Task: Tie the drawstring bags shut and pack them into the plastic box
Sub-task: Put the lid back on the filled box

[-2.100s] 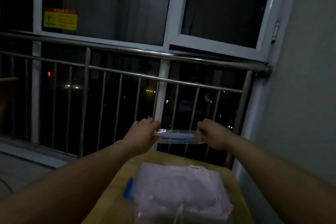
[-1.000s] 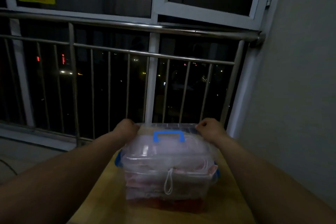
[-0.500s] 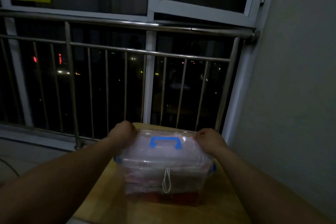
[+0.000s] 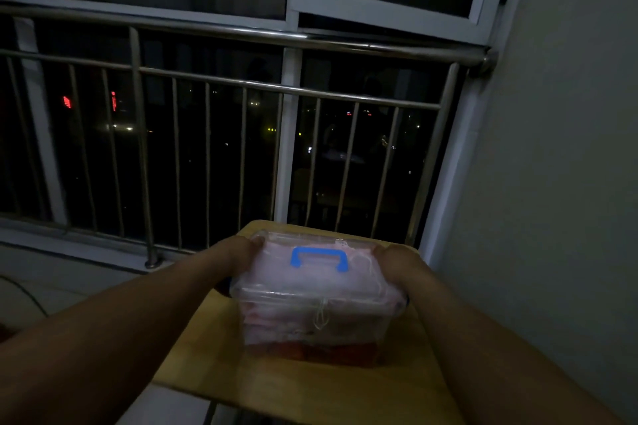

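Note:
A clear plastic box [image 4: 310,328] stands on a small wooden table [image 4: 310,386]. Its clear lid [image 4: 276,272] with a blue handle [image 4: 319,259] lies on top. Pale pink drawstring bags [image 4: 286,319] fill the box, with something red at the bottom, and a white cord [image 4: 321,316] shows through the front wall. My left hand [image 4: 236,252] grips the lid's left end, fingers curled over the edge. My right hand [image 4: 397,267] grips the right end the same way. The room is dim.
A steel railing [image 4: 241,86] and a white-framed window [image 4: 297,10] stand just behind the table. A grey wall [image 4: 559,183] runs close along the right side. Tiled floor [image 4: 69,272] lies to the left.
My hands carried the lid from mid-air down onto the packed box. Over the last second they kept pressing its two ends, and my view tilted lower.

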